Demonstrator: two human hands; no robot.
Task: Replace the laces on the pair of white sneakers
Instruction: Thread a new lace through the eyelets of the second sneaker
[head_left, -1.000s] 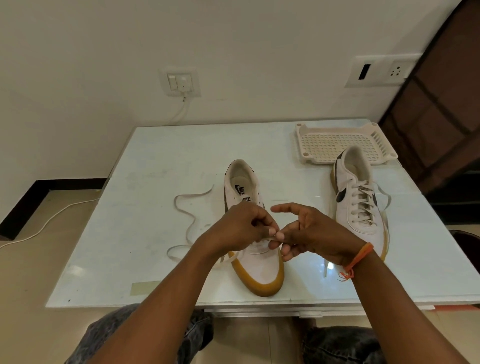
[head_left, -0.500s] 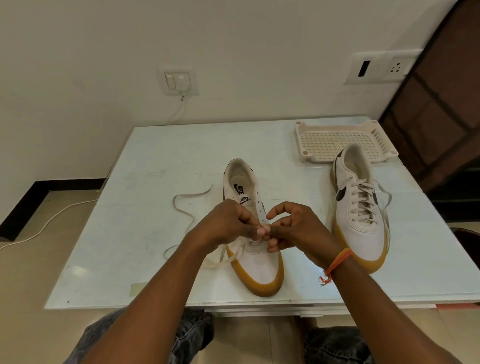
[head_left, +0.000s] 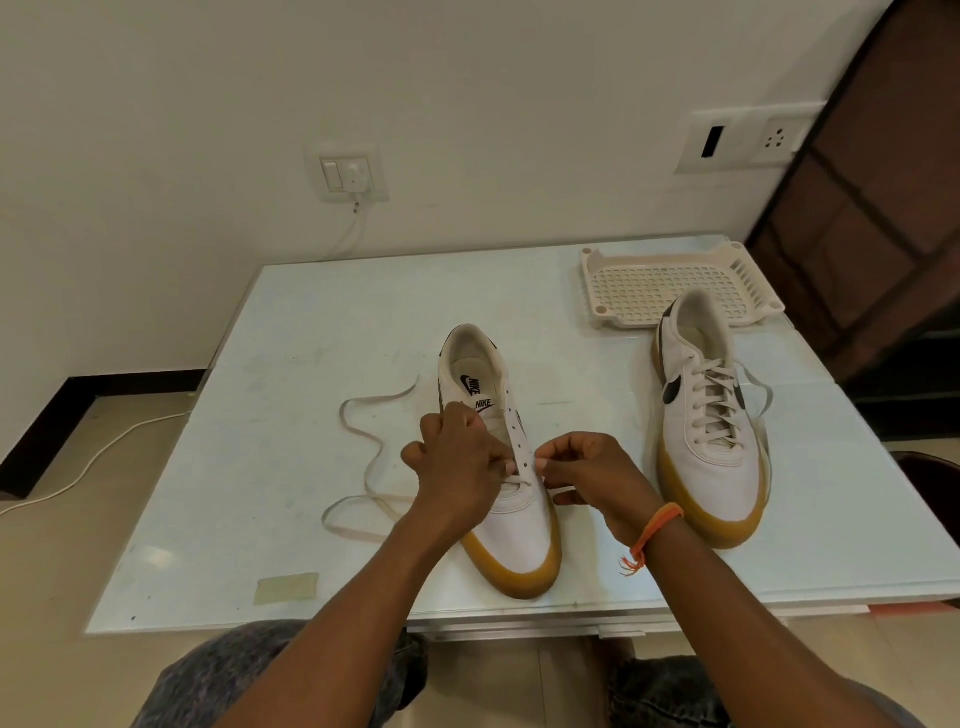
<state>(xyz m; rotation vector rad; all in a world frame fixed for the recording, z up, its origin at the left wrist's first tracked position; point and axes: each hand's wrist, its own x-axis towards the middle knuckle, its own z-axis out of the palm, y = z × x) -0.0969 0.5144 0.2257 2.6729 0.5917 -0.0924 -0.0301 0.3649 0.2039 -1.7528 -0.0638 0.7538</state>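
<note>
Mid-desk (head_left: 311, 322), the unlaced sneaker (head_left: 511, 525) lies toe toward 5 o'clock, heel at 11; left hand (head_left: 460, 467) and right hand (head_left: 597, 480) each pinch its lace (head_left: 363, 457), hands now further apart than before.

Soft, even indoor light fills the room, bright enough that nothing is lost in darkness, and the shadows under the sneakers and hands are faint and short. The glossy table (head_left: 291, 467) carries a pale sheen with a small bright glare patch near its front left corner. Wide-angle distortion bends the wall, the floor and the table's edges toward the borders, and the forearms at the bottom look slightly soft.
</note>
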